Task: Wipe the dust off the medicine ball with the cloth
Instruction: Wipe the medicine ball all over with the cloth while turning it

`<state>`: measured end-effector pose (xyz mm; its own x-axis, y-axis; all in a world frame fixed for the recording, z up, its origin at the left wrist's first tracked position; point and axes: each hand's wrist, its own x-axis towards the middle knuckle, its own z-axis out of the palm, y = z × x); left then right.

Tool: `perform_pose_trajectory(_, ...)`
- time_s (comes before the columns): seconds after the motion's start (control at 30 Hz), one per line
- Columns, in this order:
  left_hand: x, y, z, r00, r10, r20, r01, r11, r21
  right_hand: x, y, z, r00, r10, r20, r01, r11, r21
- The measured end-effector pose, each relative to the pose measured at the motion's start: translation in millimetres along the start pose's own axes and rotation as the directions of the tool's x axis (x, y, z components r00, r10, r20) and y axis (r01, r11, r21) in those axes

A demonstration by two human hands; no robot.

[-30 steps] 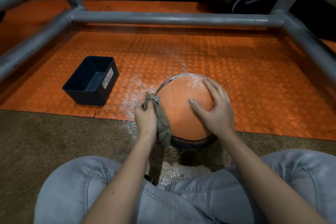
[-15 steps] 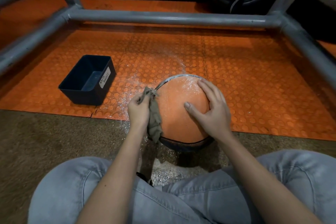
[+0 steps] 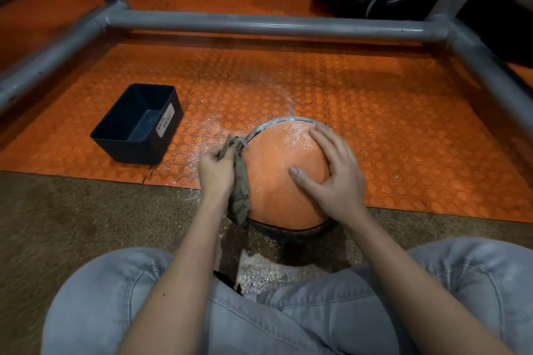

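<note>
Dust (image 3: 202,150) lies white on the studded orange mat (image 3: 403,130) at nine to ten o'clock of the medicine ball (image 3: 279,181). More glitters on the brown floor (image 3: 72,225) at the ball's six o'clock, between knees in grey jeans (image 3: 109,302). The ball sits astride the mat's near edge, powder showing on its crown at twelve o'clock. The left hand (image 3: 215,170) grasps a bunched olive cloth (image 3: 240,184) with curled fingers and presses it to the ball's nine o'clock flank, where the cloth hangs down. The right hand (image 3: 336,179) lies flat with fingers spread over the top and three o'clock side, gripping nothing. A dark blue bin (image 3: 138,127) labelled WASTE BASKET stands at ten o'clock, apart from the ball. Grey metal pipes (image 3: 259,24) cross at twelve o'clock and run down both sides.
</note>
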<state>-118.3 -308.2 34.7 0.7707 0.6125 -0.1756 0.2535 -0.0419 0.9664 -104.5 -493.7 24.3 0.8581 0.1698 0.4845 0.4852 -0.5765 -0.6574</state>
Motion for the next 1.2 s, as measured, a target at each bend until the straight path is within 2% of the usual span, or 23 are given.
perform_pose_trajectory(0.03, -1.0, -1.2, 0.4, 1.0, -0.024, -0.006, 0.024, 1.0, 0.0, -0.2, 0.7, -0.2, 1.0, -0.004, -0.003, 0.004, 1.0, 0.005)
perform_pose_trajectory(0.1, -7.0, 1.3, 4.0, 0.99, 0.136, 0.031, -0.137, 0.989, 0.048, 0.7, 2.4, -0.6, 1.0, 0.008, -0.013, -0.007, 1.0, 0.012)
perform_pose_trajectory(0.17, -16.0, 8.3, 8.2, 0.895, 0.435, 0.104, -0.446, 0.885, 0.136, 1.0, 4.4, -1.7, 0.999, 0.021, -0.025, -0.021, 1.0, 0.007)
perform_pose_trajectory(0.23, -21.1, 13.2, 9.6, 0.776, 0.597, 0.206, -0.631, 0.744, 0.221, 0.9, 4.8, -2.5, 0.999, 0.02, -0.027, -0.02, 1.0, 0.004)
perform_pose_trajectory(0.27, -18.3, 14.9, 8.9, 0.76, 0.605, 0.235, -0.648, 0.728, 0.223, 1.1, 4.5, -2.7, 1.0, 0.015, -0.018, -0.015, 1.0, 0.0)
perform_pose_trajectory(0.3, -12.3, 14.2, 7.0, 0.778, 0.579, 0.245, -0.625, 0.757, 0.193, 0.6, 4.1, -2.6, 1.0, 0.006, -0.004, -0.006, 1.0, -0.005)
perform_pose_trajectory(0.33, -5.8, 13.3, 4.1, 0.829, 0.51, 0.23, -0.548, 0.824, 0.147, 0.2, 3.2, -2.3, 1.0, -0.005, 0.008, 0.005, 1.0, -0.007)
perform_pose_trajectory(0.4, 3.9, 7.7, -1.3, 0.953, 0.263, 0.15, -0.274, 0.96, 0.057, -0.8, 0.8, -0.9, 0.999, -0.034, 0.014, 0.034, 0.999, -0.009)
perform_pose_trajectory(0.47, 5.5, 3.2, -1.5, 0.996, 0.069, 0.06, -0.069, 0.998, 0.008, -1.7, -1.2, 0.3, 0.999, -0.051, 0.005, 0.051, 0.999, -0.008)
perform_pose_trajectory(0.5, 3.2, 3.0, -0.4, 0.998, 0.043, 0.038, -0.044, 0.999, 0.014, -2.0, -1.3, 0.3, 0.999, -0.051, 0.003, 0.051, 0.999, -0.005)
perform_pose_trajectory(0.57, -5.1, 5.2, 2.9, 0.984, 0.169, 0.057, -0.173, 0.983, 0.062, -1.0, 0.7, -0.6, 0.999, -0.039, 0.0, 0.039, 0.999, 0.014)
perform_pose_trajectory(0.6, -10.4, 8.4, 4.9, 0.952, 0.291, 0.094, -0.3, 0.949, 0.093, -0.3, 2.5, -1.9, 1.0, -0.028, -0.001, 0.028, 0.999, 0.021)
perform_pose_trajectory(0.67, -22.0, 15.3, 8.8, 0.839, 0.506, 0.201, -0.542, 0.811, 0.221, 2.1, 6.2, -3.9, 1.0, -0.01, -0.007, 0.01, 1.0, 0.027)
perform_pose_trajectory(0.7, -25.0, 17.8, 9.4, 0.804, 0.547, 0.232, -0.593, 0.761, 0.264, 3.3, 7.3, -4.5, 1.0, -0.006, -0.005, 0.007, 1.0, 0.031)
perform_pose_trajectory(0.73, -24.2, 20.1, 8.6, 0.804, 0.544, 0.239, -0.593, 0.757, 0.273, 4.1, 7.7, -4.9, 1.0, -0.006, 0.0, 0.006, 0.999, 0.033)
perform_pose_trajectory(0.77, -18.7, 20.8, 6.1, 0.839, 0.495, 0.226, -0.541, 0.803, 0.251, 4.7, 8.0, -4.9, 1.0, -0.008, 0.007, 0.007, 0.999, 0.033)
perform_pose_trajectory(0.83, -5.4, 18.3, -3.1, 0.95, 0.259, 0.172, -0.288, 0.941, 0.175, 3.7, 6.8, -4.0, 1.0, -0.016, 0.022, 0.015, 0.999, 0.033)
perform_pose_trajectory(0.9, 1.4, 11.6, -7.0, 0.994, 0.051, 0.099, -0.065, 0.987, 0.15, 2.1, 6.0, -3.7, 0.999, -0.024, 0.022, 0.023, 0.999, 0.034)
perform_pose_trajectory(0.93, 0.6, 9.7, -6.1, 0.998, 0.023, 0.067, -0.032, 0.989, 0.147, 1.8, 5.2, -3.3, 0.999, -0.024, 0.022, 0.023, 0.999, 0.035)
perform_pose_trajectory(0.97, -2.2, 8.9, -3.8, 0.998, 0.044, 0.049, -0.05, 0.989, 0.138, 1.7, 5.3, -3.2, 1.0, -0.021, 0.02, 0.021, 0.999, 0.038)
perform_pose_trajectory(1.03, -10.7, 12.1, 1.8, 0.976, 0.208, 0.063, -0.215, 0.967, 0.139, 2.7, 6.8, -3.7, 1.0, -0.007, 0.009, 0.006, 0.999, 0.047)
perform_pose_trajectory(1.13, -26.8, 16.0, 8.6, 0.827, 0.532, 0.182, -0.562, 0.786, 0.258, 5.2, 10.6, -5.2, 1.0, 0.013, -0.014, -0.012, 0.998, 0.054)
perform_pose_trajectory(1.2, -36.8, 16.0, 11.4, 0.741, 0.62, 0.259, -0.671, 0.674, 0.307, 6.5, 12.0, -5.0, 1.0, 0.004, -0.015, -0.003, 0.998, 0.058)
